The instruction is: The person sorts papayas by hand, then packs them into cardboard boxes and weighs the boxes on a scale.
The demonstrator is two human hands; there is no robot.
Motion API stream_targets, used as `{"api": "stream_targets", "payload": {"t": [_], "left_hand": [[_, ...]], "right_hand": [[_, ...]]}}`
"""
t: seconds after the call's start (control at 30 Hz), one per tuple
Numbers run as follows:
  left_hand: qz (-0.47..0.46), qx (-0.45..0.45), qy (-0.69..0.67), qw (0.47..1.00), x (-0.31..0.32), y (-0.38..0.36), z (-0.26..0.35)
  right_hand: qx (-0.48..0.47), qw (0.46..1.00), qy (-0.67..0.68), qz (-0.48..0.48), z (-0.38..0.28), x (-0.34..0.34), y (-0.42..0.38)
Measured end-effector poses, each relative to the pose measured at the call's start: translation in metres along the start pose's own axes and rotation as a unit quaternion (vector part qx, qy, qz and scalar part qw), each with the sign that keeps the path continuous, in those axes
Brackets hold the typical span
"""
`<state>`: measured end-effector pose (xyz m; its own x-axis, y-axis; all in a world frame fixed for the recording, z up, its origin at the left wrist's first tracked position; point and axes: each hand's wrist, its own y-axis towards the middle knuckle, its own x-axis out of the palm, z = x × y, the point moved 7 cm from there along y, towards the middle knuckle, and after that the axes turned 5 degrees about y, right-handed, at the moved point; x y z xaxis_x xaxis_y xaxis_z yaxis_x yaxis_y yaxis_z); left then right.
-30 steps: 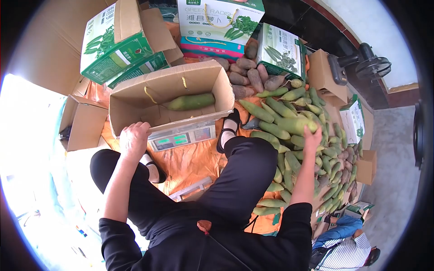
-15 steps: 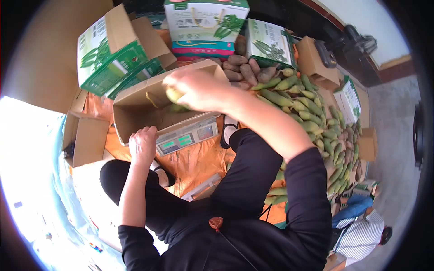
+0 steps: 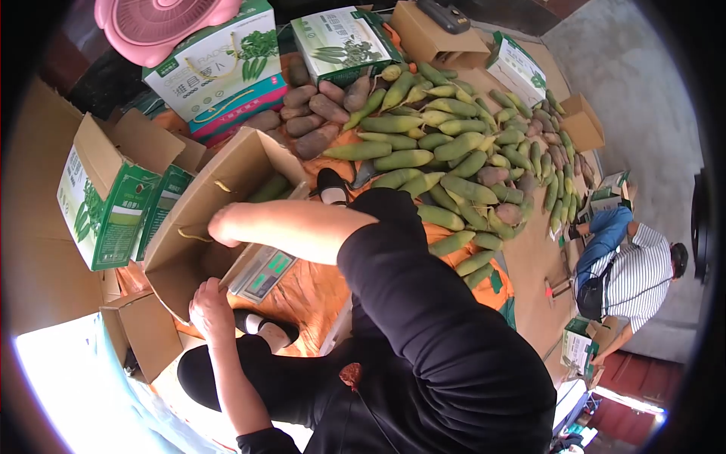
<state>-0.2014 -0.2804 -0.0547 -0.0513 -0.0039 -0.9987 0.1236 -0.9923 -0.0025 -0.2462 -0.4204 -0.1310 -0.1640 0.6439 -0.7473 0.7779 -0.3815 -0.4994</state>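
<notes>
An open cardboard box [image 3: 175, 253] stands tilted in this view, in front of my knees on a digital scale [image 3: 265, 274] whose green display is lit. My left hand [image 3: 212, 309] is closed over the box's near edge. My right hand [image 3: 227, 225] reaches down inside the box beside a yellow cord handle [image 3: 194, 235]; its fingers are mostly hidden, and I cannot tell whether they hold anything. A green radish [image 3: 270, 188] lies in the far right end of the box, partly behind my right forearm.
A large pile of green radishes [image 3: 461, 151] spreads to the right, with dark reddish roots [image 3: 311, 121] at its left. Printed cartons [image 3: 113, 193] stand left, others [image 3: 344, 45] at the back. A pink basin-like object [image 3: 166, 26] tops one. A person [image 3: 631, 265] bends over a carton at right.
My right hand has gone from above the box, with a green radish in it, down into the box. The view has turned right, showing more of the pile and the other person.
</notes>
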Motion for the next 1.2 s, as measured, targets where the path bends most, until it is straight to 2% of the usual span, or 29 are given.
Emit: {"api": "stream_targets", "payload": {"t": [0.07, 0.13, 0.2, 0.27, 0.3, 0.37, 0.43, 0.5, 0.57, 0.6, 0.7, 0.73, 0.8, 0.83, 0.9, 0.97, 1.03, 1.17, 1.2], "left_hand": [[-0.017, -0.002, -0.016, 1.0, 0.0, 0.001, 0.0], [-0.002, -0.01, -0.025, 1.0, -0.002, 0.001, -0.002], [-0.006, 0.004, -0.021, 1.0, -0.003, 0.002, 0.001], [0.0, -0.005, -0.015, 1.0, -0.003, 0.002, 0.0], [-0.001, -0.01, -0.01, 1.0, 0.0, 0.002, -0.002], [0.003, -0.01, -0.01, 1.0, -0.003, 0.002, 0.0], [0.016, -0.008, -0.013, 1.0, -0.004, 0.002, 0.002], [0.006, -0.009, -0.015, 1.0, -0.002, 0.001, 0.001], [-0.004, -0.014, -0.018, 1.0, 0.002, 0.002, -0.002], [0.0, -0.015, -0.021, 1.0, 0.003, 0.002, -0.004], [-0.005, -0.027, -0.03, 0.999, 0.002, 0.003, -0.003], [-0.012, -0.035, -0.037, 0.999, 0.002, 0.003, -0.004], [-0.006, -0.036, -0.035, 0.999, 0.005, 0.003, -0.006], [-0.001, -0.026, -0.032, 0.999, 0.004, 0.004, -0.003], [-0.006, -0.03, -0.028, 0.999, 0.001, 0.005, -0.001], [-0.001, -0.039, -0.018, 0.999, 0.0, 0.005, -0.001], [-0.008, -0.04, -0.024, 0.999, -0.002, 0.006, 0.0], [0.002, -0.035, -0.028, 0.999, -0.006, 0.006, 0.002], [0.004, -0.036, -0.035, 0.999, -0.007, 0.006, 0.003]], "right_hand": [[-0.058, 0.998, -0.001, 0.006, -0.013, -0.034, -0.032], [-0.15, 0.983, 0.083, 0.06, -0.011, -0.063, -0.067], [-0.197, 0.949, 0.208, 0.134, 0.015, -0.106, -0.131], [-0.144, 0.919, 0.288, 0.225, 0.07, -0.134, -0.194], [-0.111, 0.869, 0.374, 0.304, 0.108, -0.135, -0.222], [0.013, 0.814, 0.402, 0.42, 0.191, -0.111, -0.273], [0.149, 0.696, 0.517, 0.475, 0.275, -0.045, -0.321], [0.308, 0.585, 0.534, 0.527, 0.349, 0.045, -0.376], [0.429, 0.667, 0.263, 0.55, 0.389, 0.11, -0.435], [0.513, 0.661, 0.193, 0.513, 0.394, 0.139, -0.46], [0.612, 0.678, 0.09, 0.397, 0.415, 0.217, -0.512], [0.61, 0.682, 0.092, 0.393, 0.405, 0.221, -0.514], [0.653, 0.703, 0.035, 0.281, 0.388, 0.221, -0.52], [0.646, 0.71, 0.035, 0.279, 0.382, 0.218, -0.52], [0.621, 0.763, -0.041, 0.174, 0.382, 0.218, -0.507], [0.598, 0.777, -0.08, 0.179, 0.394, 0.231, -0.501], [0.598, 0.785, -0.09, 0.136, 0.388, 0.227, -0.49], [0.649, 0.746, -0.104, 0.109, 0.392, 0.227, -0.481], [0.637, 0.754, -0.114, 0.114, 0.397, 0.23, -0.478]]}}
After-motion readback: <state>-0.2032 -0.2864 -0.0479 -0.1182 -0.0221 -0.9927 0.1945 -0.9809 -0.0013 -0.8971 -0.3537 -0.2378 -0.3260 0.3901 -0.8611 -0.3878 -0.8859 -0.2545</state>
